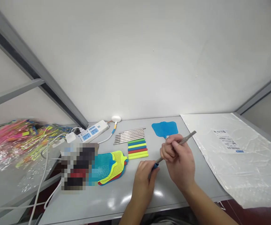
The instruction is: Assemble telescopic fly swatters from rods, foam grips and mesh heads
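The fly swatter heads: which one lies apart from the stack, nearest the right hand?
The single blue swatter head, alone just beyond the right hand; the others sit stacked at left.

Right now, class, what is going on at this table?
A person sits at a grey table holding a thin metal rod in both hands. The right hand has its grip around the middle of the rod, and the left hand pinches the blue handle at the rod's lower end. A blue swatter head lies just beyond the hands. Farther left lie a row of metal rods, coloured handles and a stack of swatter heads.
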The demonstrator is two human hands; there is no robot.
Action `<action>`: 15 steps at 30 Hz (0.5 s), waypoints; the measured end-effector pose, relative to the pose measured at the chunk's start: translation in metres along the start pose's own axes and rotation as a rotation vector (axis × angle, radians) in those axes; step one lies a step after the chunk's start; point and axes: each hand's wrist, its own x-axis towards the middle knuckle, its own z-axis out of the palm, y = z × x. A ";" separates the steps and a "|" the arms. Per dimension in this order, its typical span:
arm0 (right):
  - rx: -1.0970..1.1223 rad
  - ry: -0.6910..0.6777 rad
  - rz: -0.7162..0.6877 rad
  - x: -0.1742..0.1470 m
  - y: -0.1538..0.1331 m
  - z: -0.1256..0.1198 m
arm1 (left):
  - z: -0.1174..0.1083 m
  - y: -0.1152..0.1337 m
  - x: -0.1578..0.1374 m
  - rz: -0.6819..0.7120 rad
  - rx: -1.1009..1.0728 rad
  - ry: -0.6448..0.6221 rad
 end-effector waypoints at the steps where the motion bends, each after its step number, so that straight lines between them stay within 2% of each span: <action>1: -0.020 -0.016 0.018 0.000 0.002 0.001 | 0.000 0.001 0.000 -0.002 0.000 -0.010; 10: -0.369 -0.147 0.065 -0.007 0.019 -0.006 | -0.004 0.007 0.005 -0.031 0.023 -0.053; 15: -0.541 -0.218 0.163 -0.008 0.019 -0.010 | -0.004 0.005 0.004 -0.075 -0.016 -0.024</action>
